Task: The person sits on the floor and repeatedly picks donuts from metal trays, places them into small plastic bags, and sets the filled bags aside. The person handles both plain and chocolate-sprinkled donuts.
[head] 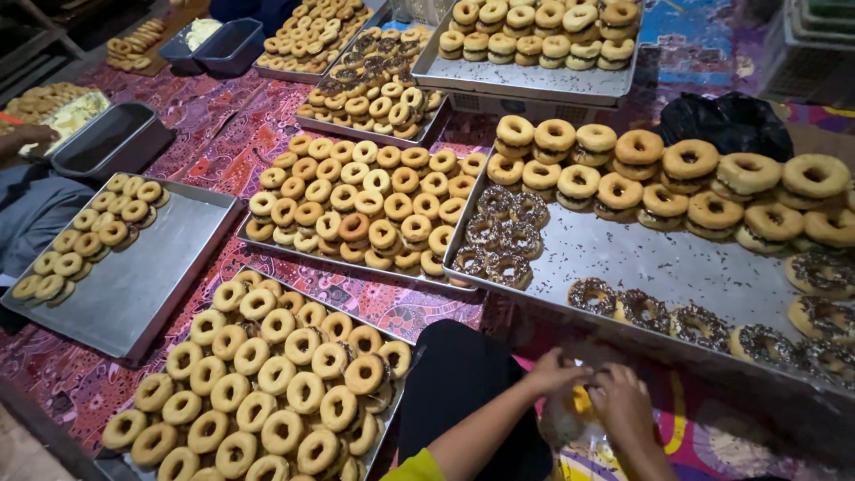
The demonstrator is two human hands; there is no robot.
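My left hand (552, 372) and my right hand (622, 403) meet low in the view, both gripping a clear plastic bag (570, 419) with something yellow inside. They work just below the front rim of a large metal tray (659, 267). That tray carries plain ring doughnuts (690, 160) along its far side and chocolate-sprinkled doughnuts (503, 240) at its left and near edge. My dark trouser leg (463, 383) lies left of the hands.
Several more metal trays of plain doughnuts cover the patterned cloth: one at my lower left (267, 383), one in the middle (365, 205), a half-filled one at far left (142, 276). Another person's arm (27, 138) reaches in at the left edge. A black bag (726, 120) sits at back right.
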